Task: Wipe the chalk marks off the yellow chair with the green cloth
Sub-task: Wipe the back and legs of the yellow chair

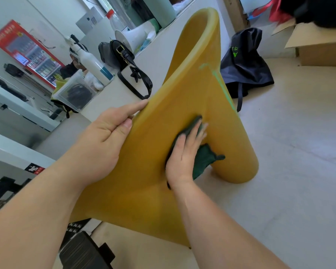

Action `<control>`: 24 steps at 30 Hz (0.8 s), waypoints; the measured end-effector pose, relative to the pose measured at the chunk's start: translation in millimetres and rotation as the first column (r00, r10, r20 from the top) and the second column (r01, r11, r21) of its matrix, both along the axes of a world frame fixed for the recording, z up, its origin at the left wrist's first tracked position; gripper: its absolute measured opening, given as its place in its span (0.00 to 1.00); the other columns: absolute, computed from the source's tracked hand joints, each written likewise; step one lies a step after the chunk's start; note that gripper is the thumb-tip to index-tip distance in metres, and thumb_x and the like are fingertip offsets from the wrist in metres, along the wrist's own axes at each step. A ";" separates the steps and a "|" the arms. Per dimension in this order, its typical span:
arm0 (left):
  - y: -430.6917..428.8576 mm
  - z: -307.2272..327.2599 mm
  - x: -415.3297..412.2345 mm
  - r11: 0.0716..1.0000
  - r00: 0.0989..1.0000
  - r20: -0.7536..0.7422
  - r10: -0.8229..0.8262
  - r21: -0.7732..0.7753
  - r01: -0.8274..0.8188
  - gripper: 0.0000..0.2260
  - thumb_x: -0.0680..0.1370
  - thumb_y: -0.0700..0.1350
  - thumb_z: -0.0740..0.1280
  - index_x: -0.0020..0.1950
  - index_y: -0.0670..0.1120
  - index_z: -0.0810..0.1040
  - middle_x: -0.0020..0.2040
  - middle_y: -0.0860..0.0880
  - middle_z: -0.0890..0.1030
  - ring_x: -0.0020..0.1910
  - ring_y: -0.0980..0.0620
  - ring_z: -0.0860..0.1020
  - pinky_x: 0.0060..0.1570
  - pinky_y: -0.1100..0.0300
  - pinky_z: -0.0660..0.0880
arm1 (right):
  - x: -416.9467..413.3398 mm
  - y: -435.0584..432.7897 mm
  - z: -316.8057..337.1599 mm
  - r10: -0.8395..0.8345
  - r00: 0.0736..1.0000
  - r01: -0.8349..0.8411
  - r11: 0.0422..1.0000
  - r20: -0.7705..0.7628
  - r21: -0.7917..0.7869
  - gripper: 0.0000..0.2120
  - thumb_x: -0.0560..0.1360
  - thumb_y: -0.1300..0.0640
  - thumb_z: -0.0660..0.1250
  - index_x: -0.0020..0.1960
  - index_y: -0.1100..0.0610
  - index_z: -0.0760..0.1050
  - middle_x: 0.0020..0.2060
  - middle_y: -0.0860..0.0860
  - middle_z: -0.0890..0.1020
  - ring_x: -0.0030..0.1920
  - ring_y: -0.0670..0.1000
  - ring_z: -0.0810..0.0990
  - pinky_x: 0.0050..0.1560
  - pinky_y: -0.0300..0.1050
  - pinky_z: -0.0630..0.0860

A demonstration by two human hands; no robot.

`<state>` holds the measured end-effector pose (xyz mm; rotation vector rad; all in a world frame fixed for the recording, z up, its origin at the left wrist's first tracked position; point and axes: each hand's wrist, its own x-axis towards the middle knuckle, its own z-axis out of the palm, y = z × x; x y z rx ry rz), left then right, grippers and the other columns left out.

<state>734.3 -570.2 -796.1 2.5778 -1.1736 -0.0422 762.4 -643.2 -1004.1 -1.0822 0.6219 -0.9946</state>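
Two hands tended the yellow chair on the pale floor: the left hand gripped its left rim, a sound hold on plastic that looked stiff and light, while the right hand, fingers straight, pressed the limp green cloth to its middle, short of the chalk marks farther right.

Dark bag: showing a green printed emblem, a letter-like triangle with characters beside it, lying too skewed to read.
Red cabinet: carrying white characters along its frame, blurring beyond reading.
Black-and-red sticker: bearing white marks, reading as nothing legible.
Cardboard carton: displaying dark print, running off the edge.
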 end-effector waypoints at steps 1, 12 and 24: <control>-0.1 0.3 -0.6 1.000 1.000 0.008 -0.001 0.003 0.001 0.20 0.85 0.49 0.53 0.68 0.73 0.69 0.61 0.69 0.73 0.60 0.70 0.69 0.54 0.69 0.65 | -3.6 23.5 -12.5 0.067 0.998 -0.066 0.997 -0.019 0.038 0.28 0.80 0.34 0.41 0.76 0.34 0.35 0.78 0.38 0.33 0.79 0.41 0.33 0.81 0.55 0.39; 1.1 -2.8 1.6 0.999 0.997 0.074 -0.038 -0.015 0.039 0.19 0.84 0.50 0.54 0.63 0.76 0.69 0.57 0.71 0.74 0.55 0.77 0.69 0.49 0.79 0.64 | -4.7 -40.3 47.7 -0.175 0.982 0.187 0.946 0.066 -0.266 0.28 0.83 0.43 0.43 0.82 0.45 0.43 0.81 0.42 0.42 0.82 0.53 0.36 0.77 0.58 0.31; 4.1 -5.9 5.1 0.998 0.996 0.073 -0.040 -0.040 0.043 0.20 0.77 0.58 0.51 0.66 0.75 0.70 0.56 0.69 0.74 0.55 0.73 0.70 0.50 0.68 0.64 | -0.8 2.1 -39.4 0.195 0.981 -0.195 0.976 0.010 0.095 0.28 0.82 0.37 0.42 0.77 0.36 0.33 0.78 0.40 0.29 0.78 0.43 0.30 0.79 0.58 0.34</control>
